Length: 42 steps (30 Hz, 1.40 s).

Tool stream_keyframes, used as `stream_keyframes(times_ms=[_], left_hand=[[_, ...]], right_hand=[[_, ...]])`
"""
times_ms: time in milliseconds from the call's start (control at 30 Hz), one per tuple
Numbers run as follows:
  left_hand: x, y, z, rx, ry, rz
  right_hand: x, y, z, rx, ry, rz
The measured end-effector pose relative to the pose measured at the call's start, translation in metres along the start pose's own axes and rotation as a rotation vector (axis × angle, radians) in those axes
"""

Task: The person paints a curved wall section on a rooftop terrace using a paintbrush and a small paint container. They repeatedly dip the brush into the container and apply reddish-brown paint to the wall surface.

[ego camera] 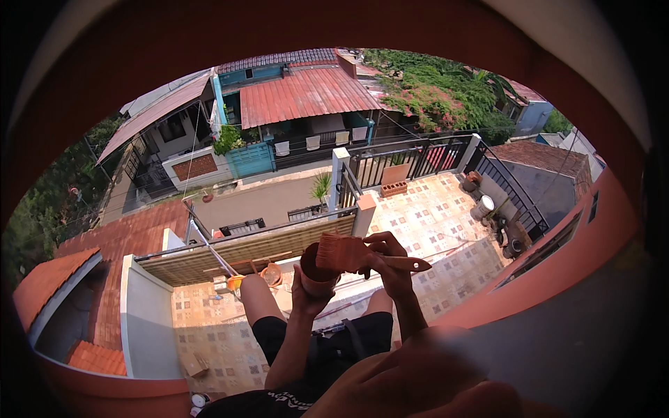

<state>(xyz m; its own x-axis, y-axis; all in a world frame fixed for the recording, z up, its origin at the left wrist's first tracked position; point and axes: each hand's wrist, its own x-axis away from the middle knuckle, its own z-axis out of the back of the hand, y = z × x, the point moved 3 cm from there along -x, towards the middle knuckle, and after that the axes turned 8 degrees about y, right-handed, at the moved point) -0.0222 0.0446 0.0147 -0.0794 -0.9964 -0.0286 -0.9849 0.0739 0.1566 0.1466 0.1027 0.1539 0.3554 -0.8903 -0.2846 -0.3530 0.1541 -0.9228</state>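
My left hand [309, 298] is closed around a small round container [320, 285] coated with reddish-brown paint, its open top facing up. With my right hand [389, 264] I grip a wide paintbrush [347, 253] near its ferrule. The bristles are covered in the same reddish paint and point left, over the container's rim. The brush's wooden handle [410, 263], with a hole near its end, sticks out to the right past my fingers. Both hands are above my lap, against the tiled yard far below. Whether the bristles touch the rim is hard to tell.
Far below lies a patterned tile floor [423, 204] with a hollow brick block [393, 188], a white bucket [483, 207] and a cardboard box [195, 364]. A black metal fence [366, 170] and a low wall [149, 318] border it. A reddish wall [564, 256] rises at the right.
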Motion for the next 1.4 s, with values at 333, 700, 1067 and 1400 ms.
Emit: stream_keyframes(times_ms=[333,700,1067,1400], left_hand=[[0.001,-0.003,-0.009,-0.141,0.214,-0.058],[0.007,0.007,0.005,-0.153,0.178,-0.122],[0.02,0.012,0.003,0.014,0.257,-0.081],[0.023,0.018,0.018,0.172,0.145,-0.059]], right_hand=[[-0.012,-0.026,-0.007,0.313,-0.097,0.158],[-0.028,-0.051,-0.015,0.619,-0.253,0.266],[-0.05,-0.052,-0.056,0.748,-0.572,0.121],[-0.06,-0.05,-0.061,0.571,-0.398,0.085]])
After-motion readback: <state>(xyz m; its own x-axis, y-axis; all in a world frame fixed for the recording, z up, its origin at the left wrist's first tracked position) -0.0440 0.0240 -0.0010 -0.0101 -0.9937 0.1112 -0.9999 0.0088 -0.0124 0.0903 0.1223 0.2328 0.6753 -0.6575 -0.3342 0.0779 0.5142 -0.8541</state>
